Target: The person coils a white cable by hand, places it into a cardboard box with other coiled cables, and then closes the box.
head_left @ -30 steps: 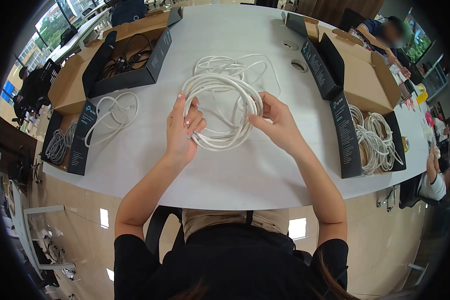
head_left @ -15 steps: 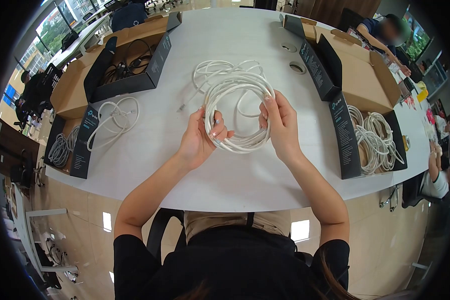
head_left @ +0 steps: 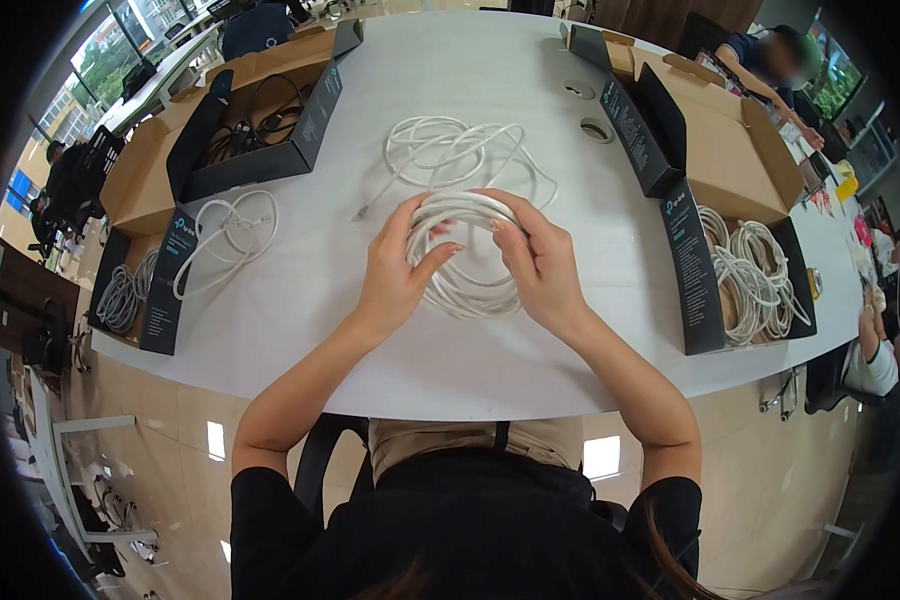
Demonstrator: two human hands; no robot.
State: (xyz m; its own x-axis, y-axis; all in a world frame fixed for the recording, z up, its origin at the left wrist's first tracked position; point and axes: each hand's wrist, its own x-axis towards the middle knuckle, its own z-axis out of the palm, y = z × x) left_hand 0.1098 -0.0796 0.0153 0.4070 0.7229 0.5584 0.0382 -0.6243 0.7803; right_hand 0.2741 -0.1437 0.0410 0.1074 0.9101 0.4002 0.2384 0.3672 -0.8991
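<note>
A thick coil of white network cable (head_left: 467, 302) is held between both hands above the table, in front of me. My left hand (head_left: 398, 265) wraps round its upper left side, thumb laid across the inside. On the upper right, my right hand (head_left: 538, 258) grips the same coil with the fingers behind it and the thumb in front. Beyond the hands a looser white cable (head_left: 432, 130) lies in loops on the table. Its plug (head_left: 361, 212) rests just left of the coil. Whether this loose length joins the held coil is hidden by my hands.
The white table (head_left: 450, 385) carries open black boxes on both sides. At the right, a box (head_left: 678, 275) contains white cables; at the left, one holds black cables (head_left: 255, 130) and another grey cables (head_left: 120, 300). A white cable (head_left: 225, 245) lies beside them. A person (head_left: 770, 75) sits far right.
Both hands have shifted to the top of the coil and come closer together. The coil hangs lower and tilts more, uncovering more of the loose cable behind it.
</note>
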